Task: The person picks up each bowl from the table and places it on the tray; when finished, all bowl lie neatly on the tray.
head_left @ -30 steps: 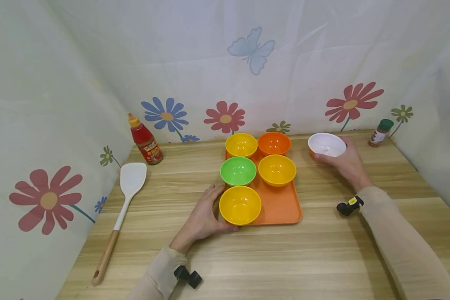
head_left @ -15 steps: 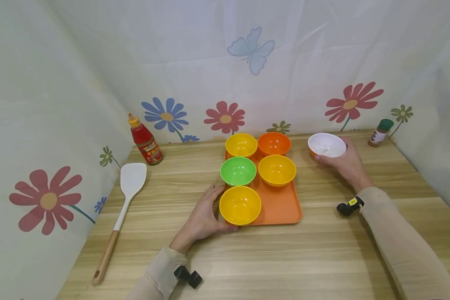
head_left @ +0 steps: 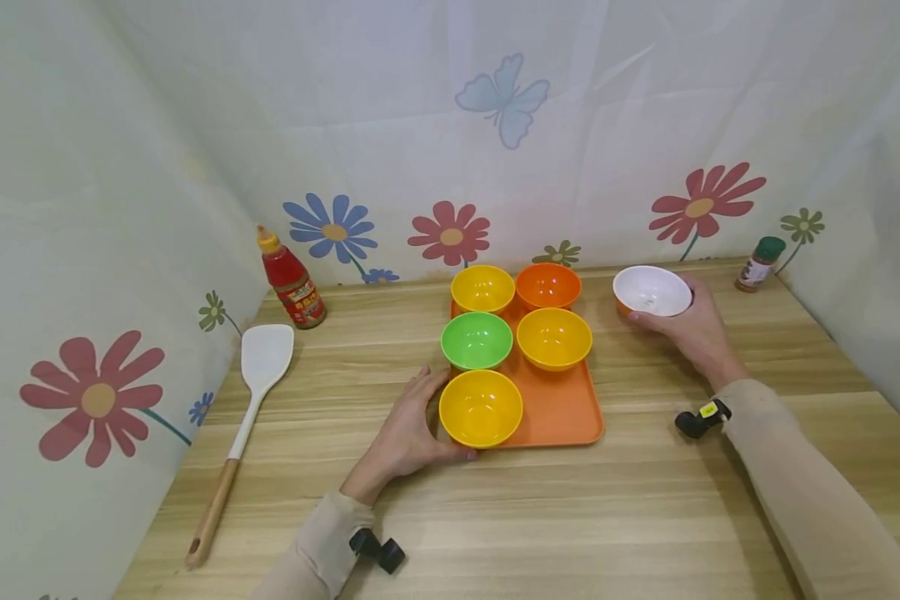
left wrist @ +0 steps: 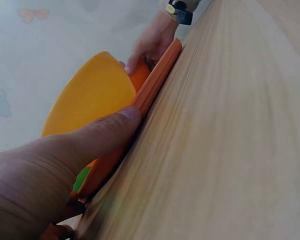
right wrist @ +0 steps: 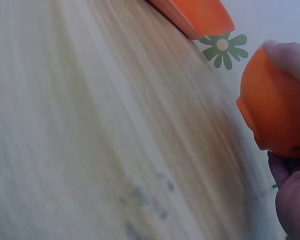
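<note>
My left hand point(head_left: 407, 432) grips the near left corner of an orange tray point(head_left: 562, 410), its thumb lying along the front edge in the left wrist view. Beside that hand, a yellow bowl point(head_left: 481, 408) sits on the tray. Behind it stand a green bowl point(head_left: 476, 341), two more yellow bowls and an orange bowl point(head_left: 548, 286), in two columns. To the right of the tray, my right hand point(head_left: 696, 332) holds a bowl point(head_left: 651, 291), white inside and orange outside, between thumb and fingers. In the right wrist view its foot appears a little off the table.
A red sauce bottle point(head_left: 292, 279) with a yellow cap stands at the back left. Near it lies a white spatula point(head_left: 266, 358) with a wooden handle. At the back right is a small green-capped spice jar point(head_left: 760, 264). A flowered curtain point(head_left: 375, 125) closes off the back and sides.
My right hand and its bowl have shifted very slightly to the left. My left hand, the tray and the bowls on it look the same.
</note>
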`<state>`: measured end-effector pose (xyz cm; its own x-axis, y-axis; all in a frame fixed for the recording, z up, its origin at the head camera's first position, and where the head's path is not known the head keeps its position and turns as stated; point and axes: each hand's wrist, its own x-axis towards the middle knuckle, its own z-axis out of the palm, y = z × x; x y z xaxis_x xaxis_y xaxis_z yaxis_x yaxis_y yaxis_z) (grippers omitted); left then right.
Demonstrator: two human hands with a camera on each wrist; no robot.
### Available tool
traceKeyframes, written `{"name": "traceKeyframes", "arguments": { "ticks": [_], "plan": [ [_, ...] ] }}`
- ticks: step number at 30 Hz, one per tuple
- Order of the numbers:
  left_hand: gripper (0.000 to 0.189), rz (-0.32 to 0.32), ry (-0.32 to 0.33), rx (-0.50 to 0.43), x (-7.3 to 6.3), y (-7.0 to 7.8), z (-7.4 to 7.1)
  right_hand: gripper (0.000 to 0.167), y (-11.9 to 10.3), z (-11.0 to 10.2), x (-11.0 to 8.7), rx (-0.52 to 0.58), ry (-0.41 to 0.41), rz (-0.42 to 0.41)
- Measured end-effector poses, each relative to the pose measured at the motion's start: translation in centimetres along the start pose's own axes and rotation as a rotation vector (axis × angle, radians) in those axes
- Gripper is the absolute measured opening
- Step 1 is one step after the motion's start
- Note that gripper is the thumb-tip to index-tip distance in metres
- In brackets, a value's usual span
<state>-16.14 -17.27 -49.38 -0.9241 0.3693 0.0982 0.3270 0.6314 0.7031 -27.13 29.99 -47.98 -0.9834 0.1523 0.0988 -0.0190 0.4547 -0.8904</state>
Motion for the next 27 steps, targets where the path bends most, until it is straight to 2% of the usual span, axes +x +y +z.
{"name": "traceKeyframes", "arguments": {
  "ticks": [10,17,27],
  "plan": [
    [0.131,0.012,0.003,-0.012,0.1,-0.1,0.0,0.114,-1.5,-0.5,-1.0,0.007,0.001,-0.04],
    [0.131,0.015,0.017,0.0,0.1,-0.1,0.0,0.117,-3.4,-0.8,-2.1,-0.006,-0.048,-0.059],
    [0.131,0.003,0.005,-0.001,0.0,-0.2,-0.1,0.115,-5.2,-0.9,-3.9,-0.022,-0.098,-0.11]
  ]
}}
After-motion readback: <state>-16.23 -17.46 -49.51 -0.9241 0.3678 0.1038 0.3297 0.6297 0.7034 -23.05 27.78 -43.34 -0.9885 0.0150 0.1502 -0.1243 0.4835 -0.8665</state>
